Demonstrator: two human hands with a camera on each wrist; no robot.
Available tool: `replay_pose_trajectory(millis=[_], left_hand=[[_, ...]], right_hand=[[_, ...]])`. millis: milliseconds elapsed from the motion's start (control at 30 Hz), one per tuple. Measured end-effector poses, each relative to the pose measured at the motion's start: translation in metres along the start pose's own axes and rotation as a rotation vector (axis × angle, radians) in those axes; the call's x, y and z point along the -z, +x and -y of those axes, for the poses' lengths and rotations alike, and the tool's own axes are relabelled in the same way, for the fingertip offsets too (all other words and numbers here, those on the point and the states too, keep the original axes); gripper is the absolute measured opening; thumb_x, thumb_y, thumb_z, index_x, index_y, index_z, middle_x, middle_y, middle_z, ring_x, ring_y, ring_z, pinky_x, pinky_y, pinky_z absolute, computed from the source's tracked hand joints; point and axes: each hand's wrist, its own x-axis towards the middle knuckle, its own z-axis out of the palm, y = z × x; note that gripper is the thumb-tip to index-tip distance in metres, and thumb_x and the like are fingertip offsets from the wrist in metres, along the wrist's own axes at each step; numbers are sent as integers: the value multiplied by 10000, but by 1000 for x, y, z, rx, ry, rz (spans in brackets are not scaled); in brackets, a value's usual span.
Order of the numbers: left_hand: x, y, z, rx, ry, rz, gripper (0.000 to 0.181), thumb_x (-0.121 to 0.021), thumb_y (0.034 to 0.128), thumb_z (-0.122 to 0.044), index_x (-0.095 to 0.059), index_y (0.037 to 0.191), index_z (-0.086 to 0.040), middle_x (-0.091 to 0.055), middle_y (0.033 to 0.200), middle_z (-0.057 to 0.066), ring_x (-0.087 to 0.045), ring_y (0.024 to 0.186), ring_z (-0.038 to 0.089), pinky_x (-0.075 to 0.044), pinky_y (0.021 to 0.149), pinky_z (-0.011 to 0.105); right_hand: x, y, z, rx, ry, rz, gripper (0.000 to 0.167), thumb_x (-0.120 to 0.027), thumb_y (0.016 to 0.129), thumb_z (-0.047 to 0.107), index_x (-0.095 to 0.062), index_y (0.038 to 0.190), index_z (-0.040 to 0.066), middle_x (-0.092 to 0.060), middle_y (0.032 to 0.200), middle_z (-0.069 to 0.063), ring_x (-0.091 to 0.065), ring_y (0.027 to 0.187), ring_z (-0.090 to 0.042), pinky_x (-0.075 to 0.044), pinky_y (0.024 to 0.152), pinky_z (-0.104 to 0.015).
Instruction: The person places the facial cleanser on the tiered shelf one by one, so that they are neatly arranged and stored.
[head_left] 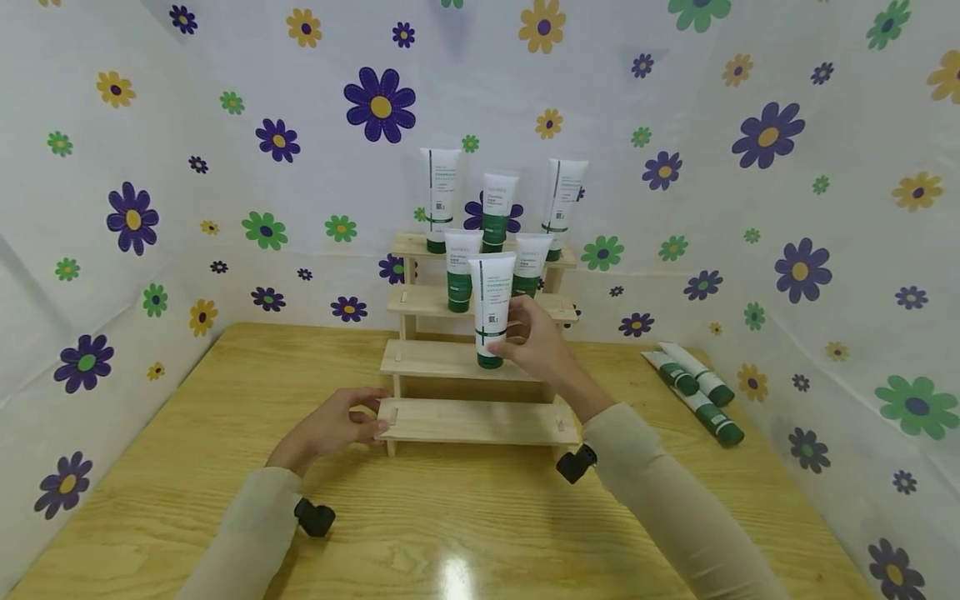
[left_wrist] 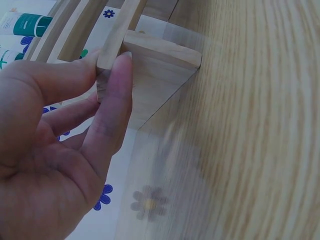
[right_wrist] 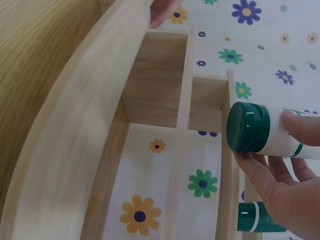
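Observation:
My right hand (head_left: 535, 337) grips a white squeeze tube (head_left: 492, 292) with a green cap, holding it nearly upright, cap down. In the head view it overlaps the second-lowest step of a wooden tiered stand (head_left: 480, 422); whether the cap touches the wood I cannot tell. The right wrist view shows the green cap (right_wrist: 247, 127) and my right thumb and fingers around the tube. My left hand (head_left: 337, 425) pinches the left end of the lowest step between thumb and fingers, as the left wrist view shows at the step's end (left_wrist: 112, 55).
Three tubes stand on the top step, including a shorter one (head_left: 498, 208) in the middle. Two more, one of them a left tube (head_left: 461, 271), stand one step lower. Several tubes (head_left: 705, 404) lie on the table (head_left: 450, 500) at right. A flowered cloth (head_left: 300, 175) encloses the table.

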Motion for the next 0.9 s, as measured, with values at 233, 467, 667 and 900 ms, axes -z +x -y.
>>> replay_pose_trajectory(millis=[233, 467, 667, 900], left_hand=[[-2, -1, -3, 1, -4, 8, 602, -666, 1004, -79, -402, 1523, 75, -544, 1301, 290, -701, 986, 188, -655, 839, 381], [-1, -1, -3, 12, 3, -2, 600, -670, 1001, -76, -410, 1525, 59, -554, 1306, 278, -703, 976, 204, -654, 845, 389], [0, 0, -2, 26, -1, -6, 597, -678, 998, -85, -423, 1524, 38, -547, 1316, 269, -703, 978, 215, -654, 849, 396], [0, 1, -2, 37, -1, -10, 585, -674, 998, -75, -432, 1521, 28, -544, 1320, 266, -701, 974, 215, -653, 850, 399]], right_hand=[[-20, 5, -6, 62, 10, 15, 603, -768, 881, -41, -459, 1396, 4, -609, 1383, -227, -643, 1202, -391, -540, 1081, -501], [-40, 12, -13, 81, 13, 11, 594, -768, 883, -40, -456, 1386, -2, -606, 1387, -225, -647, 1208, -392, -564, 1050, -483], [-55, 18, -12, 87, 23, -22, 589, -761, 888, -45, -447, 1385, -5, -603, 1377, -224, -646, 1201, -388, -573, 1038, -470], [-67, 22, -8, 76, 22, -41, 577, -768, 885, -41, -465, 1374, 1, -612, 1347, -212, -652, 1191, -370, -582, 1027, -449]])
